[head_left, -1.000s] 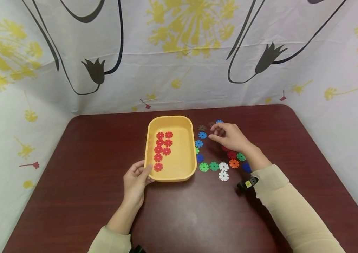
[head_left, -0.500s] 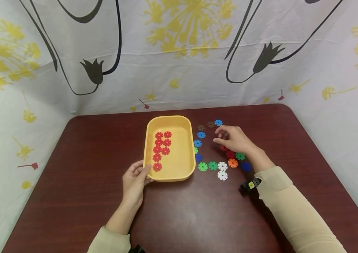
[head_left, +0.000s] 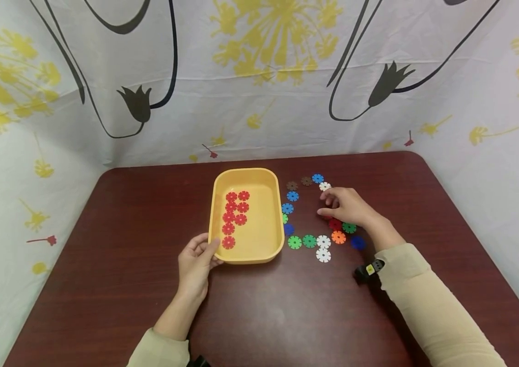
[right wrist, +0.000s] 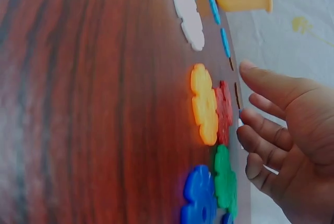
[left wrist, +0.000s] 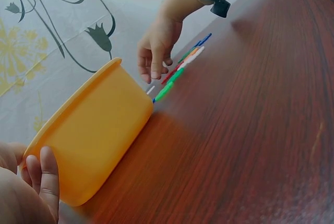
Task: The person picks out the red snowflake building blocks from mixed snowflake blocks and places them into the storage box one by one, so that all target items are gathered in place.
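Note:
My left hand grips the near left corner of a yellow plastic tray, thumb over the rim and fingers below it; the left wrist view shows fingers against its outer wall. Several red notched plastic discs lie inside, toward the tray's left side. My right hand hovers over loose discs on the table, fingers loosely bent, thumb apart, nothing between them. A white disc lies just beyond its fingertips. In the right wrist view, an orange disc and a blue disc are close by. The right hand partly hides some discs.
Right of the tray, the dark wooden table bears more discs: brown, light green, dark green and dark red. A patterned cloth rises behind the table and at both sides.
My right hand has moved right and slightly toward me, uncovering the blue disc at the back and then the white one beside it. The left hand and tray have stayed in place.

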`<state>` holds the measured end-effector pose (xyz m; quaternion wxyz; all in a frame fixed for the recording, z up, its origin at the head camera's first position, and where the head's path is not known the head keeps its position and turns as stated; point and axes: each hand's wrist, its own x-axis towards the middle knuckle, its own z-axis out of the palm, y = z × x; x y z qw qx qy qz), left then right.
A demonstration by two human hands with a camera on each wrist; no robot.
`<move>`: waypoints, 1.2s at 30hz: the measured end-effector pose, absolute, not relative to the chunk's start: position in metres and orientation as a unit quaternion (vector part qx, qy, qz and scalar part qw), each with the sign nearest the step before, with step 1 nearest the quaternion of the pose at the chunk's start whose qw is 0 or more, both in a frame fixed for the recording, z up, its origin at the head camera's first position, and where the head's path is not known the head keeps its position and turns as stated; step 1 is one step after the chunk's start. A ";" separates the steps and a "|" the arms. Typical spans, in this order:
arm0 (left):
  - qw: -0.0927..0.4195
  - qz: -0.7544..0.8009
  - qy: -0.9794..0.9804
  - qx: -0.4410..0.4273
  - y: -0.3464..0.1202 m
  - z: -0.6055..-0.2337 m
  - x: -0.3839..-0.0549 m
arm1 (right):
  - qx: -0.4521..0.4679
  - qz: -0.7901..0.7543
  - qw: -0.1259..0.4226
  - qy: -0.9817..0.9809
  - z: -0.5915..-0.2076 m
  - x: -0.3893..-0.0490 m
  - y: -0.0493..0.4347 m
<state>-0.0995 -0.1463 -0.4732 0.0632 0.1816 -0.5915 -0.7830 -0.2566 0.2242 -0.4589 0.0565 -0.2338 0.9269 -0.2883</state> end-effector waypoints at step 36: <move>0.061 -0.781 -0.596 0.178 -0.146 -0.474 -0.099 | -0.221 -0.297 0.096 0.924 -0.461 -0.259 0.233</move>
